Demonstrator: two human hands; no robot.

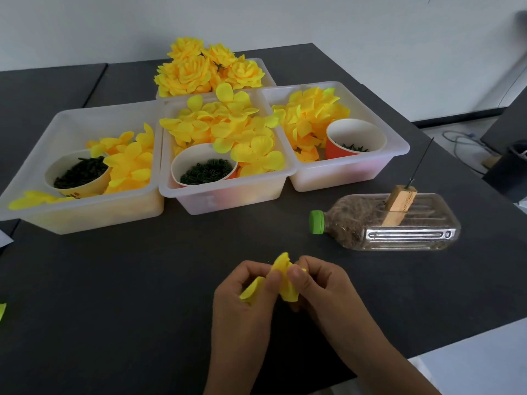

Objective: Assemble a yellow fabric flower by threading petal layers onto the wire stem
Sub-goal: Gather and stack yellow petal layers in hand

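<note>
Both hands meet over the near middle of the black table, holding a folded yellow petal layer (285, 283) between them. My left hand (248, 292) pinches its left part with thumb and fingers curled. My right hand (319, 283) pinches the right part, thumb on top. To the right, a thin dark wire stem (421, 161) stands upright from a wooden block (397, 205) stuck in a clear plastic bottle (399, 223) lying on its side. The wire is bare.
Three translucent bins hold loose yellow petals and paper cups of green parts: left bin (37, 220), middle bin (228, 199), right bin (342, 178). Finished yellow flowers (205, 67) pile in a bin behind. A loose petal (2, 310) lies at the left edge.
</note>
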